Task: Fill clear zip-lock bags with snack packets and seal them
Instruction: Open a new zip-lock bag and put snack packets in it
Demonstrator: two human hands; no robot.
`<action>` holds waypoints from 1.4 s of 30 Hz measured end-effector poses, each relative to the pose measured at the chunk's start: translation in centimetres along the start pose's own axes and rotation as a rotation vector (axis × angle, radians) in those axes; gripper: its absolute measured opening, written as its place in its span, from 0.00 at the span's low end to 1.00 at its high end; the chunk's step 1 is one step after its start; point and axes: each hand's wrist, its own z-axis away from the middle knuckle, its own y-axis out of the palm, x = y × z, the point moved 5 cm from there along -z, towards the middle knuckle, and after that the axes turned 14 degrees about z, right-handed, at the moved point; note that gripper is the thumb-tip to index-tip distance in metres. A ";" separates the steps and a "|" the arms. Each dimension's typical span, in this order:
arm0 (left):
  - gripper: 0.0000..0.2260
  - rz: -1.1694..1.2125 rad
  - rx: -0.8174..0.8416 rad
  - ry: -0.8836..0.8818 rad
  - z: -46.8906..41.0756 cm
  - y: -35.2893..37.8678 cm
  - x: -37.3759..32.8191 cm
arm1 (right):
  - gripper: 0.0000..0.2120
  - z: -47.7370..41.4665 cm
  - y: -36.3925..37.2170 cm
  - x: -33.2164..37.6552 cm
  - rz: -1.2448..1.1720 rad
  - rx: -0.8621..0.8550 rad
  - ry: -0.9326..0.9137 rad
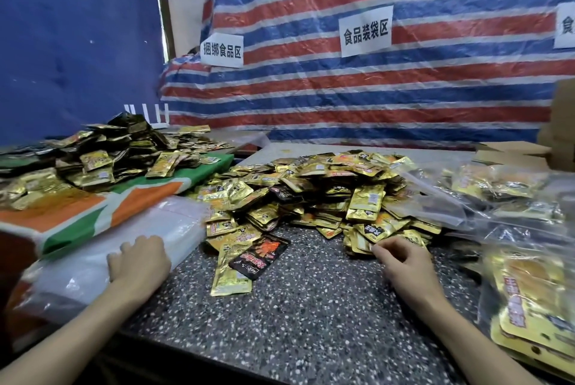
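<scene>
My left hand (140, 260) rests curled on the bag stack (77, 275); I can't tell if it grips one. My right hand (403, 263) pinches a packet (361, 243) on the pile (311, 191) just ahead of it.

Stack, pile and filled bags around the fingers on the table (311, 338)

The zip-lock bag stack (77, 275) lies under the left hand (140, 263). The snack packet pile (311, 191) spreads beyond both hands, its near edge touching the right hand (404, 263) at the fingers (384, 249). Filled bags (525, 288) lie right of those fingers. A second packet heap (102, 154) sits well behind the left fingers (146, 243).
</scene>
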 end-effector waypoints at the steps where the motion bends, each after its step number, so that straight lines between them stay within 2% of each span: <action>1: 0.06 0.003 -0.040 0.017 -0.1 -0.3 0.0 | 0.06 0.0 0.1 -0.1 0.001 0.000 -0.002; 4: 0.06 0.032 -0.092 0.048 -0.5 -1.2 0.0 | 0.06 -0.1 0.2 -0.2 0.003 0.000 0.000; 7: 0.16 0.035 -0.004 0.032 -0.8 -1.7 -0.1 | 0.06 -0.2 0.2 -0.3 0.002 0.001 -0.001; 10: 0.16 0.060 0.023 -0.015 -1.7 -2.7 0.1 | 0.06 -0.2 0.3 -0.5 -0.003 0.004 -0.003; 13: 0.12 0.105 -0.073 -0.013 -1.7 -4.2 -0.5 | 0.06 -0.4 0.3 -0.7 -0.007 0.007 0.001; 17: 0.12 0.261 -0.306 0.214 0.3 -6.3 -3.6 | 0.06 -0.4 0.4 -0.8 -0.025 0.005 -0.001; 20: 0.12 0.507 -0.325 0.447 3.1 -7.2 -7.8 | 0.04 -0.4 0.1 -0.6 -0.064 0.001 0.010; 24: 0.06 0.934 -0.175 0.618 6.1 -7.3 -13.3 | 0.04 -0.2 0.0 -0.5 -0.157 0.020 0.051; 26: 0.05 1.107 -0.160 0.696 7.8 -7.0 -15.7 | 0.05 -0.2 0.0 -0.7 -0.265 0.057 0.090; 28: 0.08 1.240 -0.102 0.771 9.6 -5.7 -18.3 | 0.09 -0.2 -0.1 -0.7 -0.421 0.105 0.124; 30: 0.13 1.329 0.082 0.809 11.5 -3.0 -20.8 | 0.17 -0.3 -0.3 -0.6 -0.522 0.126 0.131; 33: 0.24 1.278 0.454 0.864 14.9 2.4 -23.5 | 0.23 -0.6 -0.4 -0.8 -0.525 0.131 0.117; 35: 0.20 1.139 0.668 0.940 16.8 5.5 -24.3 | 0.22 -0.6 -0.2 -1.0 -0.526 0.161 0.122; 37: 0.10 0.972 0.713 1.094 17.8 6.9 -24.6 | 0.21 -0.8 -0.2 -1.4 -0.488 0.143 0.128; 39: 0.08 1.009 0.771 1.051 17.9 6.6 -24.5 | 0.16 -0.7 -0.2 -1.5 -0.411 0.116 0.110; 42: 0.21 1.384 0.925 0.677 16.3 6.5 -24.0 | 0.13 -0.4 -0.3 -1.3 -0.360 0.093 0.087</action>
